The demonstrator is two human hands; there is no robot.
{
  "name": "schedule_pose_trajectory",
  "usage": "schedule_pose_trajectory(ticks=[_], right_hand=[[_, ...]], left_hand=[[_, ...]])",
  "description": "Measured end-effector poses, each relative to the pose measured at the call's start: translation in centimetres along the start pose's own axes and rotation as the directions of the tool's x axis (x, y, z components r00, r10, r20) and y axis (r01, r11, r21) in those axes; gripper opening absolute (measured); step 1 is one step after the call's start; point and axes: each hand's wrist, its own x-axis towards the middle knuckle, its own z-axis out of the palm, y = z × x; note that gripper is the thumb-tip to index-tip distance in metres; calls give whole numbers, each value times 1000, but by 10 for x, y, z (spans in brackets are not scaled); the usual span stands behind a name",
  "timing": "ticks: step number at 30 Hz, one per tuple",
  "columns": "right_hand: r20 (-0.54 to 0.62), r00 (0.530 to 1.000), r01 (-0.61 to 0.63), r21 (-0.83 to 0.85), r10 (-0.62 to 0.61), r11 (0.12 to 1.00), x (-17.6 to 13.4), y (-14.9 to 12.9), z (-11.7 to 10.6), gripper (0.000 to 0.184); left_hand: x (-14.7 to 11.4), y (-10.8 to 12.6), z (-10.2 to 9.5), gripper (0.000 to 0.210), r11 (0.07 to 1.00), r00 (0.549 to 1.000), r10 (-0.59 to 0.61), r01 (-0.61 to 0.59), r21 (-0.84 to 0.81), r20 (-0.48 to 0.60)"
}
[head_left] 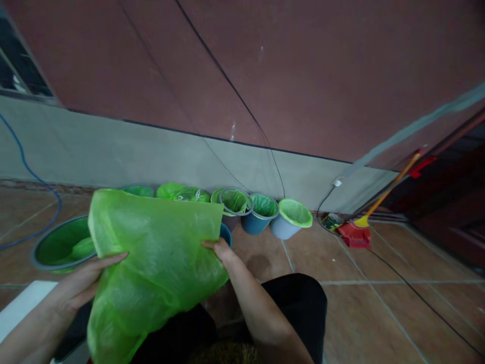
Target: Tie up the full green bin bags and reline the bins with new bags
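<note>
A translucent green plastic bag [155,242] hangs in front of me, its wide upper edge spread between my hands. My left hand [89,278] grips it at the left side, index finger lying along the outside. On the opposite side my right hand [220,248] pinches the bag between thumb and fingers. Behind the bag, close to my right hand, part of a blue bucket [226,233] shows; the bag covers the rest. At the left, near my left hand, stands a large bin [36,253] with a grey rim and a green liner inside.
Along the wall stand several lined bins, among them a blue bin [254,223] and a white bin [285,230]. A broom [392,184] and red dustpan [355,235] lean at the right. A blue hose [26,164] runs down the left; a black cable [417,298] crosses the tiles.
</note>
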Motion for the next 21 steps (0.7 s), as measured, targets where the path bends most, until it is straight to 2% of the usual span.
schedule_pose_trajectory(ticks=[2, 4, 7, 10, 12, 15, 17, 21], right_hand=[[-83, 996, -16, -6, 15, 1000, 1, -2, -4, 40], [-107, 994, -12, 7, 13, 1000, -4, -8, -15, 36], [-124, 992, 7, 40, -2, 999, -18, -24, -37, 38], [-131, 991, 51, 69, -42, 996, -31, -41, -56, 41], [-122, 990, 87, 72, -77, 994, -39, -50, -66, 39], [-128, 980, 162, 77, -151, 984, -51, -60, -80, 36], [-171, 964, 222, 90, -204, 971, -62, -65, -87, 40], [-228, 911, 368, 67, -345, 927, -88, -77, -96, 71]], left_hand=[[1, -1, -8, 55, 993, 997, -67, 70, -97, 38], [4, -1, -16, 58, 981, 995, -92, 98, -168, 43], [9, 0, -23, 53, 974, 995, -101, 100, -204, 7], [10, 5, -21, 42, 967, 996, -86, 83, -240, -3], [11, 10, -16, 35, 964, 1000, -18, 12, -267, -18], [13, 17, -10, 32, 932, 979, 175, -198, -304, -104], [15, 20, -7, 45, 896, 945, 283, -321, -306, -165], [14, 26, -1, 78, 846, 891, 413, -451, -283, -187]])
